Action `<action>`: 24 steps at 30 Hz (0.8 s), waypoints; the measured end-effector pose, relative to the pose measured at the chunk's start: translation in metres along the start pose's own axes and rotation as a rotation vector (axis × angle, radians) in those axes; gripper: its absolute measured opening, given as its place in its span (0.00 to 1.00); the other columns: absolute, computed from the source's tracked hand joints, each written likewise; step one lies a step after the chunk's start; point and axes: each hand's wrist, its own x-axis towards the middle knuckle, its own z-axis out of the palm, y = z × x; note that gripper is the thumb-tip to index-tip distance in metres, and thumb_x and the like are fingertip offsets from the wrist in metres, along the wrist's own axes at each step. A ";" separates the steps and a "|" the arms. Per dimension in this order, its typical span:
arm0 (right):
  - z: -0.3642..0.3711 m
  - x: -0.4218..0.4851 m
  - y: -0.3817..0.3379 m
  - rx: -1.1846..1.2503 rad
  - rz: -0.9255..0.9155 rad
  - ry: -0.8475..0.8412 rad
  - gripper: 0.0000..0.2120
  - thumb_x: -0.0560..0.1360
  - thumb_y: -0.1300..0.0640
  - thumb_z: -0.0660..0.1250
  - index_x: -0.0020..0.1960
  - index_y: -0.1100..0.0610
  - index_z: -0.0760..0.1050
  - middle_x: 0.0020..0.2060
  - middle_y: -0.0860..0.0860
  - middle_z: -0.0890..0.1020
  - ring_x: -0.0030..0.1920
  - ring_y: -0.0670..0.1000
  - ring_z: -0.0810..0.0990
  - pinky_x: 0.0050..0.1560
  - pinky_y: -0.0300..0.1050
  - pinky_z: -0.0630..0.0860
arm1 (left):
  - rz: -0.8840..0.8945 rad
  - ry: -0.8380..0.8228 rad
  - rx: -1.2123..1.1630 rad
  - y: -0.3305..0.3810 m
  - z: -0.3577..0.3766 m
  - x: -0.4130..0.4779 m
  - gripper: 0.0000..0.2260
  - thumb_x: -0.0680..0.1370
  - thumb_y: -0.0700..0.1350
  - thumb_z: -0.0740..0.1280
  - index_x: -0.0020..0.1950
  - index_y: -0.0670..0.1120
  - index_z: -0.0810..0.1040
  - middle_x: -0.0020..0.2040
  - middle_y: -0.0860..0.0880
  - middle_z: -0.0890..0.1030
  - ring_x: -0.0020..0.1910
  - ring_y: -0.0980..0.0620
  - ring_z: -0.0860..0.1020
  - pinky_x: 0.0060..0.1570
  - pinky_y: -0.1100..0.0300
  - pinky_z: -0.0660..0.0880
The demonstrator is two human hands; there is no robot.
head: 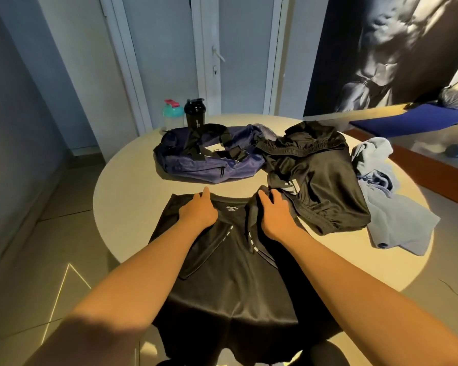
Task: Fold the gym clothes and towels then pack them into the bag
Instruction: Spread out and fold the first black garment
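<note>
The glossy black fabric shorts (pixel 230 281) carried white-dashed piping at the pockets and small white print at the waistband. The round worktop (pixel 127 196) was beige. The soft navy-blue duffel bag (pixel 196 167) had black straps. The crumpled black garment (pixel 325 180) showed white stripes, and the rumpled cloth garment (pixel 397 220) was pale blue-grey. The teal plastic bottle (pixel 173 113) had a pink lid; the cylindrical shaker bottle (pixel 194 113) was black.

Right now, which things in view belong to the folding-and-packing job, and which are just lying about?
For the job: black shirt, crumpled black garment, light blue garment, navy bag.
Lying about: teal bottle, black shaker, blue mat beyond the table.
</note>
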 end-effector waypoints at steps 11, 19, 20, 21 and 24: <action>-0.005 0.019 -0.019 -0.040 0.008 0.046 0.04 0.79 0.64 0.58 0.50 0.62 0.71 0.54 0.62 0.73 0.51 0.66 0.76 0.44 0.52 0.68 | 0.029 0.117 -0.137 0.016 0.004 0.014 0.13 0.79 0.39 0.64 0.63 0.41 0.78 0.64 0.39 0.76 0.60 0.40 0.76 0.58 0.51 0.74; -0.080 0.085 -0.038 0.273 -0.124 0.420 0.14 0.75 0.72 0.58 0.58 0.64 0.75 0.57 0.60 0.70 0.48 0.58 0.71 0.47 0.47 0.66 | 0.190 0.393 -0.641 0.064 -0.063 0.058 0.11 0.79 0.32 0.58 0.55 0.42 0.75 0.57 0.40 0.76 0.52 0.41 0.75 0.48 0.55 0.70; -0.095 0.093 -0.042 0.332 -0.145 0.488 0.16 0.75 0.73 0.59 0.60 0.63 0.75 0.57 0.58 0.70 0.49 0.56 0.72 0.50 0.44 0.68 | 0.238 0.446 -0.723 0.073 -0.077 0.062 0.11 0.79 0.31 0.57 0.53 0.44 0.75 0.56 0.43 0.75 0.53 0.43 0.75 0.50 0.55 0.71; -0.110 0.099 -0.045 0.381 -0.166 0.557 0.18 0.74 0.74 0.60 0.61 0.62 0.76 0.57 0.56 0.70 0.50 0.53 0.72 0.53 0.42 0.70 | 0.284 0.496 -0.797 0.081 -0.091 0.065 0.12 0.79 0.30 0.57 0.53 0.44 0.74 0.58 0.46 0.74 0.56 0.47 0.75 0.54 0.57 0.70; -0.135 0.108 -0.043 0.424 -0.209 0.707 0.18 0.75 0.75 0.61 0.60 0.61 0.77 0.56 0.52 0.68 0.49 0.49 0.72 0.60 0.39 0.72 | 0.399 0.584 -0.910 0.092 -0.113 0.064 0.13 0.79 0.29 0.59 0.55 0.45 0.74 0.71 0.53 0.67 0.71 0.57 0.65 0.66 0.66 0.61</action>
